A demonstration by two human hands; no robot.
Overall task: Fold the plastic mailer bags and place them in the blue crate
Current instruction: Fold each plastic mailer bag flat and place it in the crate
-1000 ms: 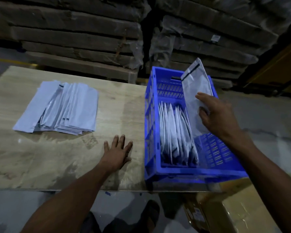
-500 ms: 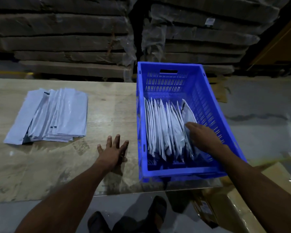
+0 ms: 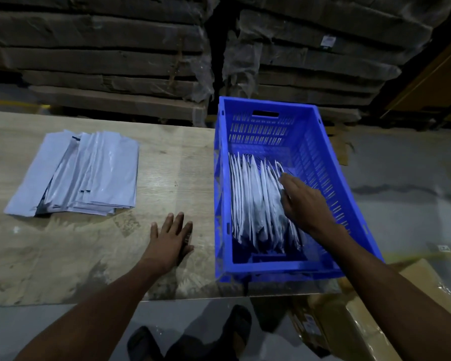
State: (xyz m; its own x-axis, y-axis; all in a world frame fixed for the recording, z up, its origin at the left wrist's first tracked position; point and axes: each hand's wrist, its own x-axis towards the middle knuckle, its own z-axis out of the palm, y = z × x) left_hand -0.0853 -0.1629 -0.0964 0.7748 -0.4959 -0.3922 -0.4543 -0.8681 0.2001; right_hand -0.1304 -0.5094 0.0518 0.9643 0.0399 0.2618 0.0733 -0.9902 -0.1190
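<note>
- Blue slotted plastic crate (image 3: 268,123), frame centre-right, sits at the right edge of the pale wood-grain counter (image 3: 172,157).
- Folded white plastic mailer bags (image 3: 255,201) stand on edge in the crate's left half; right half open.
- Right hand (image 3: 303,201), fingers extended, rests against the rightmost bag.
- Left hand (image 3: 171,239) flat, fingers spread, on bare counter.
- Unfolded grey-white mailer stack (image 3: 81,175), upper left.

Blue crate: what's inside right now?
Folded mailer bags stand on edge in the blue crate, right hand resting against them. Floor beneath them is hidden.
</note>
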